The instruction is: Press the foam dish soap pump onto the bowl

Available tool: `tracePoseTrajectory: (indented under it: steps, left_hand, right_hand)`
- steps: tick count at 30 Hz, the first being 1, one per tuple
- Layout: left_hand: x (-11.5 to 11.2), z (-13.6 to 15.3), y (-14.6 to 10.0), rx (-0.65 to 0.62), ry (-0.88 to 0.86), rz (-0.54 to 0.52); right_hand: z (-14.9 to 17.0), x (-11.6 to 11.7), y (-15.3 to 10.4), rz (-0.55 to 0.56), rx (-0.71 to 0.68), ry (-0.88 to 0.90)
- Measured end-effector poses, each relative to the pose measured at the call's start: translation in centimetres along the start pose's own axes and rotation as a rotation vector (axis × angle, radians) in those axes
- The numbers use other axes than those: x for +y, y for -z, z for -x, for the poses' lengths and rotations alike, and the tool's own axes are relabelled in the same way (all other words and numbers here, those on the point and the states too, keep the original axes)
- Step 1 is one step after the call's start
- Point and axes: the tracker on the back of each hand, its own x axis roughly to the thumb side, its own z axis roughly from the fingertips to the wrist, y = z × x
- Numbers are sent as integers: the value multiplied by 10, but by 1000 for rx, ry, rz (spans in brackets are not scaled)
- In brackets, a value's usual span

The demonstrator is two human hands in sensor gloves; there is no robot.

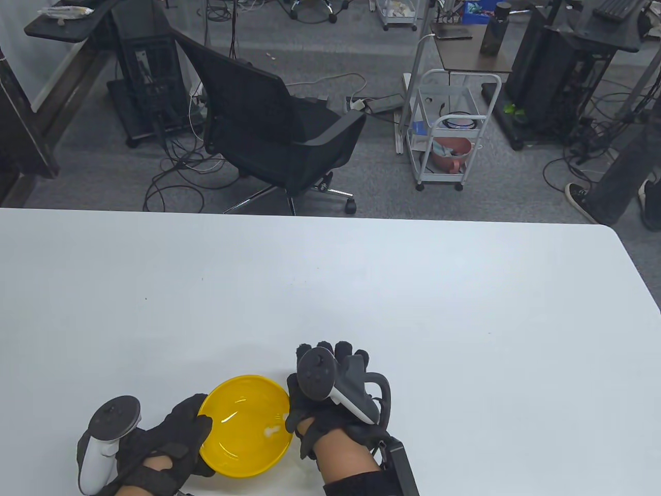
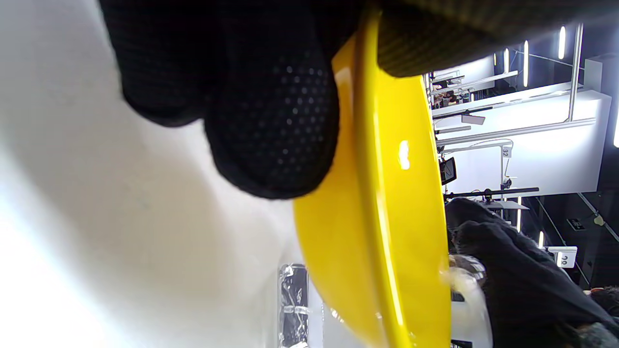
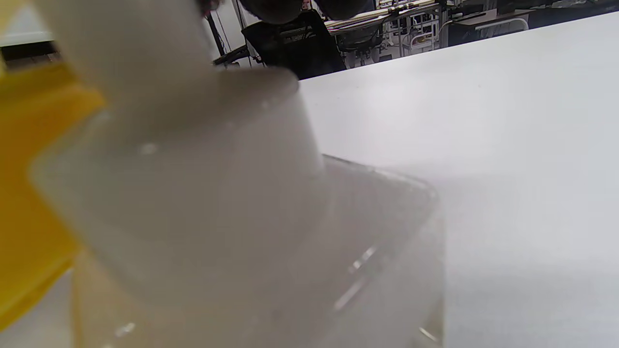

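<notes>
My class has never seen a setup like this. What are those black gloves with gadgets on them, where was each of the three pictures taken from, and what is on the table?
These are a person's two hands in black sensor gloves, each with a motion tracker strapped to its back. The table view looks down from above. The left hand holds the rim of a tilted yellow bowl over the white table. The right hand rests on top of a white soap pump, mostly hidden beneath it in that view. The other two pictures come from cameras on each wrist: the left shows gloved fingers on the bowl's edge, the right a blurred close-up of the pump beside the bowl.
</notes>
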Motion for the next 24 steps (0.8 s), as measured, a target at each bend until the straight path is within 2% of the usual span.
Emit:
tracePoseTrajectory:
  steps: [2, 8, 15, 24]
  left_hand:
    - [0, 0, 0, -2, 1, 0]
    - [0, -1, 0, -8, 0, 6]
    - [-1, -1, 0, -18, 4, 18]
    - [-2, -1, -1, -26, 4, 18]
  right_hand:
    - [2, 1, 0, -3, -4, 38]
    - [-2, -3, -1, -3, 7, -15]
    - [1, -19, -6, 39, -17, 66]
    - [-2, -15, -7, 69, -20, 14]
